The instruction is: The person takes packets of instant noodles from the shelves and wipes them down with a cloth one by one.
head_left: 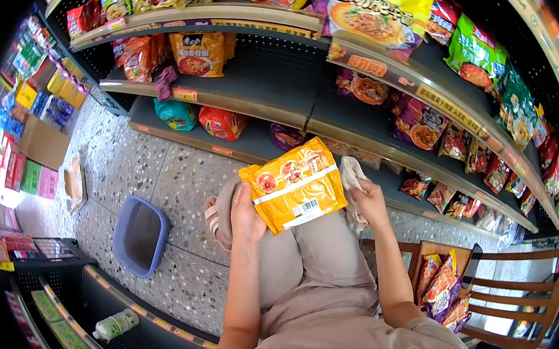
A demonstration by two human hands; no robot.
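A yellow-orange noodle packet (297, 187) with a barcode on its lower part lies over the person's knees, tilted. My left hand (247, 216) grips its left edge, with the thumb at the edge and the fingers underneath. At the packet's right side, my right hand (368, 203) is closed on a whitish cloth (352, 175), which hangs beside the packet's right edge. Past the packet are shelves (266, 84) with noodle packets, among them an orange one (199, 55), a red one (223, 122) and a teal one (175, 114).
A purple-blue bin (141, 236) stands on the speckled floor at the left. A wooden chair (519, 293) at the lower right holds several noodle packets (442, 286). Behind the bin's near side, a low shelf (154, 329) bears a bottle (115, 325). Cardboard boxes (44, 144) are at the far left.
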